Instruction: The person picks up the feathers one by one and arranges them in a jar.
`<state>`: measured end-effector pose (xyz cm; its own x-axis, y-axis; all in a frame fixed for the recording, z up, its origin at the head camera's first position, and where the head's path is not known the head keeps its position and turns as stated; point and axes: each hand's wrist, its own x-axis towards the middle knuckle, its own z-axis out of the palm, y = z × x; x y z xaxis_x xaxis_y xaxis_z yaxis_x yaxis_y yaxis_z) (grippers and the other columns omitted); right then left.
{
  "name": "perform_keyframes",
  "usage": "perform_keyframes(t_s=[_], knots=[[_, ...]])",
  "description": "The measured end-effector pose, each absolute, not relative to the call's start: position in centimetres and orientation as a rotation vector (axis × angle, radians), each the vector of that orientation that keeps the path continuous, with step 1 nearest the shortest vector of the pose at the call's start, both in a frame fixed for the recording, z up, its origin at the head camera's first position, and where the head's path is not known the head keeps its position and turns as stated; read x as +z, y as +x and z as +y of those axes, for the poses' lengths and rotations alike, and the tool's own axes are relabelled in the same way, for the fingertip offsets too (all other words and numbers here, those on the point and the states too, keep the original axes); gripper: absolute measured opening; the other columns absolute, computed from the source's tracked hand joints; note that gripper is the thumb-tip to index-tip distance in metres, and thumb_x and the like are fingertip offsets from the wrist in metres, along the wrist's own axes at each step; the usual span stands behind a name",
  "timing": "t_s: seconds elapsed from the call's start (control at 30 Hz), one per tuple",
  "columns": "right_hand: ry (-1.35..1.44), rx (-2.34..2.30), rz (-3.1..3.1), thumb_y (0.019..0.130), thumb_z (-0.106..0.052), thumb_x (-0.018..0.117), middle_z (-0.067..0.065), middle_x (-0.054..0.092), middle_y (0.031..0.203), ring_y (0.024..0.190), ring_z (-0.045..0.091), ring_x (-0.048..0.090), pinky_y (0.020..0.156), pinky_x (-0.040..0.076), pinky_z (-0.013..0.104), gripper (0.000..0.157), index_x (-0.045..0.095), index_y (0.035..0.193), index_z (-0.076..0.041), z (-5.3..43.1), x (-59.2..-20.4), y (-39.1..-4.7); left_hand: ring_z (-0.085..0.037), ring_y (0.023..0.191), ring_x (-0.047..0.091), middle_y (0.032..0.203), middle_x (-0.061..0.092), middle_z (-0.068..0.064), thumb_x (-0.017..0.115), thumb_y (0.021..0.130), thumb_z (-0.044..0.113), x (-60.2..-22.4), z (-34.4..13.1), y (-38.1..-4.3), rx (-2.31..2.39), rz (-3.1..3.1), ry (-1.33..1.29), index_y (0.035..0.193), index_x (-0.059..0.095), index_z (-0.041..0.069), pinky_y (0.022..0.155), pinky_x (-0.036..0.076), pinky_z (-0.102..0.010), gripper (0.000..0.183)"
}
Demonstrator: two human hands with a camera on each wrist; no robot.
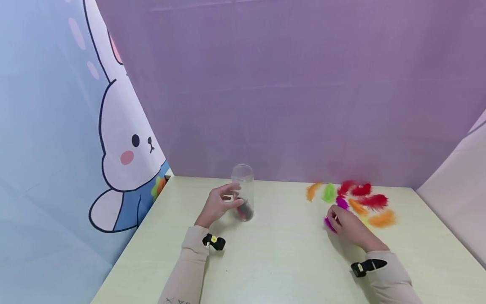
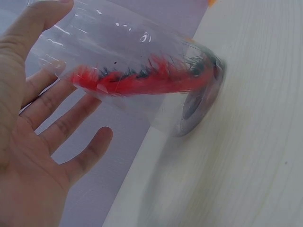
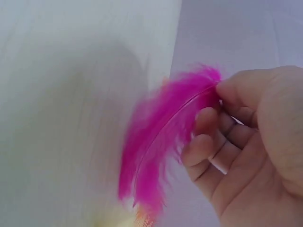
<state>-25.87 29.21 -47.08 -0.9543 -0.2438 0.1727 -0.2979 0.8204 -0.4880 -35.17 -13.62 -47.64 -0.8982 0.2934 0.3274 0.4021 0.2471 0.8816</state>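
the left hand [image 1: 218, 204] grips a clear jar [image 1: 248, 190] of feathers [image 2: 142, 85]; the right hand [image 1: 351, 228] pinches a magenta feather [image 3: 161, 130]; cut-off letters [image 1: 180, 301] mark a sleeve [image 1: 187, 270].

- We have bright, even light in the head view; the table [image 1: 281, 253] looks pale around the left hand [image 1: 218, 206] and the right hand [image 1: 349, 226];
- we see soft shadows below both hands, along the forearms;
- in the left wrist view we catch small white glints on the jar [image 2: 128, 52], beside the left thumb; a faint shadow falls on the table to that hand's right;
- we find the right wrist view dimmer, hazy; a broad, soft-edged shadow spreads left of the right hand; the pinched feather [image 3: 165, 120] blurs along its fringe.
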Motion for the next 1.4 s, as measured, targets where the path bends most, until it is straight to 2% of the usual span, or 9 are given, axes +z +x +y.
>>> perform_keyframes(t_s=[0.23, 0.4, 0.6, 0.87, 1.07, 1.3, 1.4], knots=[[0.334, 0.856, -2.827, 0.099, -0.007, 0.063, 0.0, 0.058, 0.083, 0.076, 0.014, 0.052, 0.065, 0.049, 0.02, 0.006, 0.057, 0.099, -0.009, 29.4, -46.6, -26.0, -0.03, 0.119, 0.067, 0.131, 0.068, -0.02, 0.087, 0.083, 0.024, -47.4, -13.6, -35.1, -1.773, -2.396, -0.683, 0.132, 0.067, 0.017, 0.102, 0.055, -0.052, 0.053], [0.322, 0.915, -2.72, 0.098, -0.003, 0.062, 0.003, 0.061, 0.088, 0.078, 0.011, 0.054, 0.067, 0.05, 0.021, 0.008, 0.058, 0.104, -0.007, 29.6, -46.3, -26.0, -0.033, 0.119, 0.066, 0.131, 0.068, -0.019, 0.086, 0.084, 0.02, -47.3, -13.5, -35.0, -1.786, -2.398, -0.67, 0.133, 0.067, 0.014, 0.103, 0.054, -0.054, 0.052], [0.34, 0.924, -2.65, 0.098, 0.001, 0.062, 0.003, 0.063, 0.089, 0.074, 0.008, 0.052, 0.064, 0.049, 0.021, 0.029, 0.062, 0.127, -0.004, 29.7, -46.0, -26.1, -0.038, 0.122, 0.065, 0.134, 0.067, -0.019, 0.084, 0.085, 0.013, -47.2, -13.4, -35.0, -1.792, -2.408, -0.651, 0.137, 0.064, 0.009, 0.105, 0.052, -0.058, 0.055], [0.279, 0.959, -2.685, 0.099, -0.004, 0.063, 0.005, 0.069, 0.093, 0.078, 0.014, 0.055, 0.064, 0.051, 0.021, 0.017, 0.068, 0.115, -0.006, 29.6, -45.6, -25.7, -0.041, 0.121, 0.064, 0.131, 0.068, -0.019, 0.082, 0.086, 0.008, -46.7, -13.2, -34.8, -1.807, -2.441, -0.624, 0.134, 0.064, 0.006, 0.107, 0.049, -0.06, 0.051], [0.261, 0.991, -2.698, 0.1, -0.005, 0.063, 0.007, 0.071, 0.096, 0.082, 0.016, 0.06, 0.069, 0.054, 0.019, 0.012, 0.069, 0.11, -0.005, 29.8, -45.3, -25.7, -0.041, 0.12, 0.064, 0.131, 0.069, -0.018, 0.083, 0.085, 0.011, -46.9, -13.3, -34.7, -1.808, -2.407, -0.648, 0.135, 0.065, 0.008, 0.105, 0.05, -0.06, 0.053], [0.284, 1.003, -2.65, 0.098, -0.008, 0.067, 0.007, 0.073, 0.102, 0.09, 0.011, 0.064, 0.077, 0.054, 0.014, 0.011, 0.072, 0.108, -0.01, 29.8, -44.9, -25.5, -0.037, 0.118, 0.067, 0.132, 0.067, -0.023, 0.086, 0.083, 0.018, -47.5, -13.6, -35.2, -1.835, -2.38, -0.67, 0.133, 0.066, 0.013, 0.103, 0.053, -0.055, 0.053], [0.284, 0.991, -2.61, 0.097, -0.008, 0.069, 0.007, 0.073, 0.103, 0.088, 0.007, 0.062, 0.076, 0.054, 0.014, 0.012, 0.074, 0.108, -0.01, 29.8, -44.9, -25.4, -0.035, 0.117, 0.068, 0.132, 0.067, -0.023, 0.087, 0.083, 0.021, -47.5, -13.6, -35.2, -1.824, -2.385, -0.677, 0.132, 0.067, 0.014, 0.102, 0.054, -0.052, 0.053]])
